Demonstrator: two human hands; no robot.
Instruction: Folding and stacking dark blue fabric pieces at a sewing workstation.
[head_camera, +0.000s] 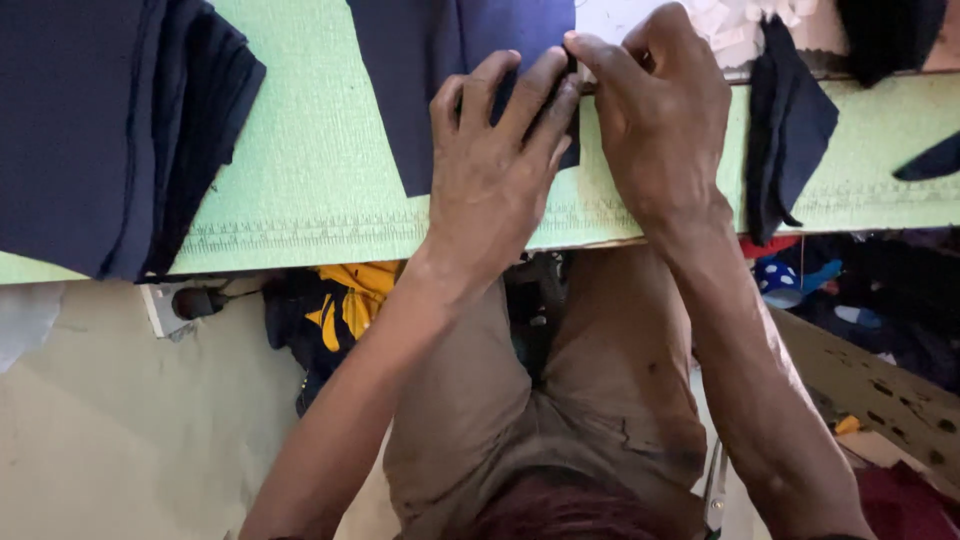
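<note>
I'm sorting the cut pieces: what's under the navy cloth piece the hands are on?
Under the navy cloth piece lies the green table. The left hand and right hand hide its right edge.

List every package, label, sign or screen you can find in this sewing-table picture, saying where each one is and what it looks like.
None can be made out: no package, label, sign or screen shows.
Nearest thing: a printed ruler strip along the near edge of the pale green table, thin dark tick marks.
Both hands, left hand and right hand, press on plain navy fabric, which bears no tag.
</note>
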